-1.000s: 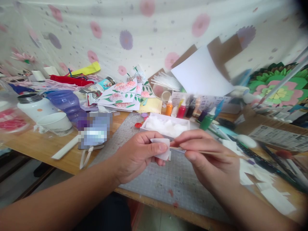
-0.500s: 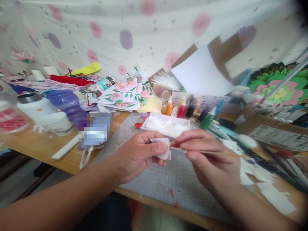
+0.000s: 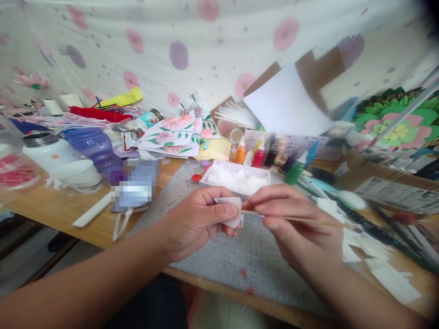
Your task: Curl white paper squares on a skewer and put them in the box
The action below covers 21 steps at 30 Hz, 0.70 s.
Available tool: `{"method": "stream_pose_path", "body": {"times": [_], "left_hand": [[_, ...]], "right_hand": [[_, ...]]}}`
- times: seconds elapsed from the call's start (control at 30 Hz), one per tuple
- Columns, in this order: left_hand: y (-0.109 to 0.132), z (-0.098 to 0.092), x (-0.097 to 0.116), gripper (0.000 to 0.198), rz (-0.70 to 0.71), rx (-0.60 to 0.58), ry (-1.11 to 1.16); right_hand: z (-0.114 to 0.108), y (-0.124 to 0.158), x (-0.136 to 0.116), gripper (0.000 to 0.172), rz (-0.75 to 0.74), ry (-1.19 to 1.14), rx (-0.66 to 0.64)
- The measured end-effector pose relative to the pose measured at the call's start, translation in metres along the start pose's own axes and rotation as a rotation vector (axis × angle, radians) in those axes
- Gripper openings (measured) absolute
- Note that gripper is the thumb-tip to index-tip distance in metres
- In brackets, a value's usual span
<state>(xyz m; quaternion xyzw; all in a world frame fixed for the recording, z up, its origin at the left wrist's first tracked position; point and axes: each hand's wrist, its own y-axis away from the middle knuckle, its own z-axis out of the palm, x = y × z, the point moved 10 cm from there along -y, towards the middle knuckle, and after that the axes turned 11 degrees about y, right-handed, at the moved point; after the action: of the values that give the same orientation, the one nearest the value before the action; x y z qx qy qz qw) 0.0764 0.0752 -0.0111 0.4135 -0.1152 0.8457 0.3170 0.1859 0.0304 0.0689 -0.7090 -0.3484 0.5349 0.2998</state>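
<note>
Between the thumb and fingers of my left hand (image 3: 202, 219) is a small piece of white paper (image 3: 233, 204), folded or curved over the fingertips. My right hand (image 3: 302, 224) pinches a thin wooden stick (image 3: 308, 220), which runs from the paper's edge back past my palm. The stick's tip meets the right side of the paper; whether it is tucked inside I cannot tell. Just behind both hands stands a white box (image 3: 265, 174) filled with soft white pieces (image 3: 233, 177). Both hands are above a grey cutting mat (image 3: 219, 269).
Paint bottles, among them a green bottle (image 3: 295, 170), stand behind the box. White paper scraps (image 3: 394, 281) and brushes lie at right beside a cardboard box (image 3: 394, 183). A white cup (image 3: 77, 176), a purple jar (image 3: 91, 144) and painted flower sheets (image 3: 173, 137) are at left and behind.
Both hands hold nearly the same pose. The stick has shifted very slightly in my right fingers, and the whole view has moved a little.
</note>
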Motion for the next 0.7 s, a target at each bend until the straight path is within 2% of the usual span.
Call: {"method": "stream_pose_path", "body": {"times": [0.5, 0.7], "left_hand": [[0.0006, 0.0036, 0.0024, 0.013, 0.016, -0.022, 0.006], [0.0017, -0.0017, 0.0021, 0.008, 0.010, 0.051, -0.004]], "right_hand": [[-0.0010, 0.0005, 0.0012, 0.033, 0.003, -0.012, 0.009], [-0.0030, 0.0005, 0.0051, 0.033, 0.009, -0.018, 0.034]]}}
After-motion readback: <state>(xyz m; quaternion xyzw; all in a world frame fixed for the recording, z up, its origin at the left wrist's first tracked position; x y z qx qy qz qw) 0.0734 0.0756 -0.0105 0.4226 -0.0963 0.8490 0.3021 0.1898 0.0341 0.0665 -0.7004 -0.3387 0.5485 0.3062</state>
